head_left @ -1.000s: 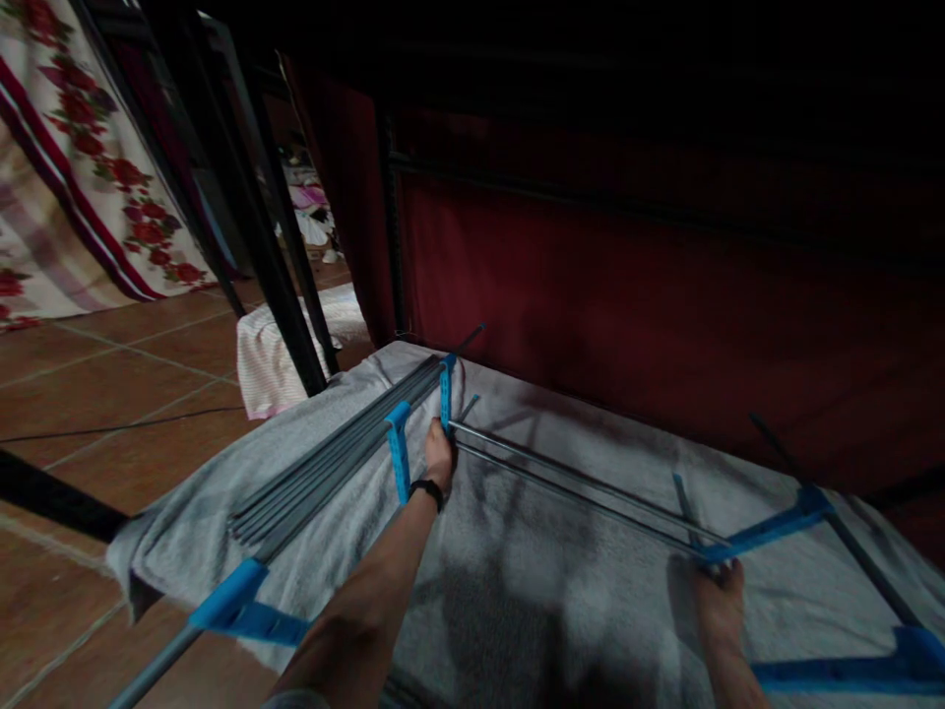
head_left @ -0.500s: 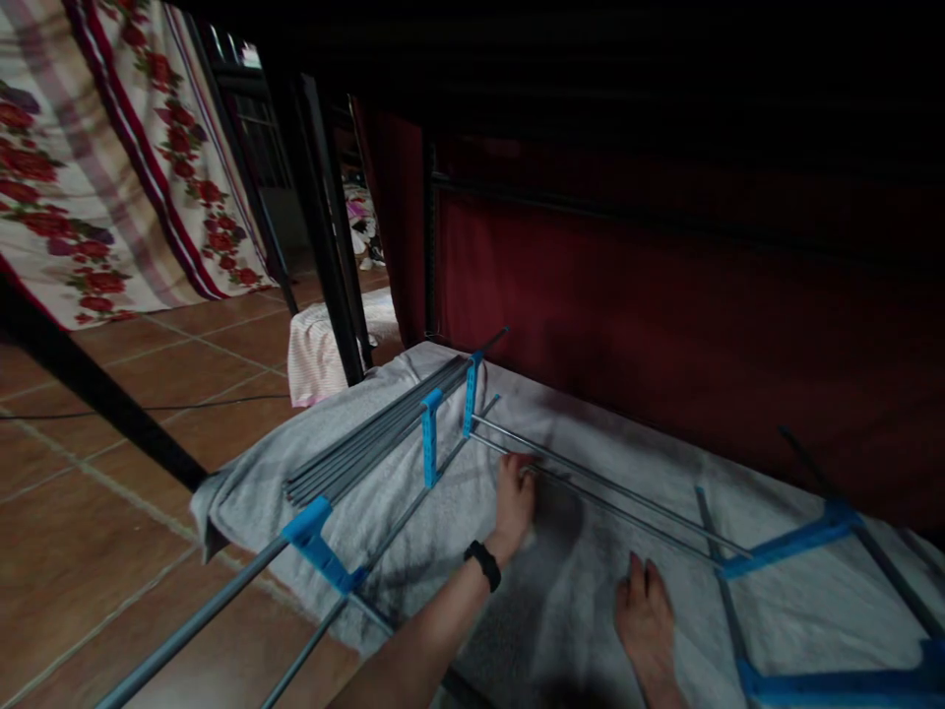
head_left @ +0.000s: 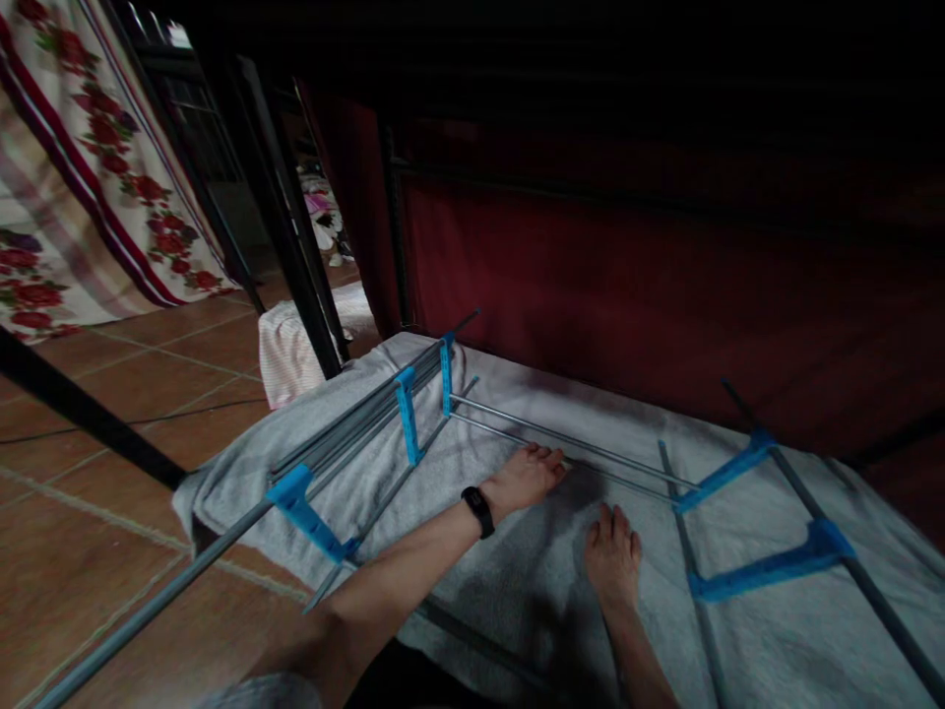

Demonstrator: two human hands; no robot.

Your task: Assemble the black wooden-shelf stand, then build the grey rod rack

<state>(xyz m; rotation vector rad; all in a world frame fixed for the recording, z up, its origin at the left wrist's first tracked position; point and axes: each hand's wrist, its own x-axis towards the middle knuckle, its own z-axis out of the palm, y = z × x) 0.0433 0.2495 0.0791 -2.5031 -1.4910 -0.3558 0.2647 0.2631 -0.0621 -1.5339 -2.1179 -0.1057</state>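
A rack frame of grey metal tubes (head_left: 391, 497) and blue plastic brackets (head_left: 409, 418) lies across a grey cloth. My left hand (head_left: 528, 478), with a black wristband (head_left: 478, 512), has its fingers curled over the nearer of two thin cross tubes (head_left: 620, 480). My right hand (head_left: 614, 556) rests on the cloth just in front of those tubes, fingers extended and slightly apart, holding nothing. To its right stands the other side piece, with blue brackets (head_left: 772, 571) joined to grey tubes. My left fingertips are partly hard to make out.
Several loose grey tubes (head_left: 346, 433) lie bundled behind the left brackets. Grey cloth (head_left: 479, 591) covers the surface. A dark post (head_left: 89, 414) and a dark red panel (head_left: 591, 276) bound the space. Brown tiles (head_left: 89, 551) and a flowered cloth (head_left: 140, 177) are at left.
The view has turned to the right, bringing more of the right side piece into sight. My left hand has shifted right along the nearer cross tube. My right hand stays by the cloth.
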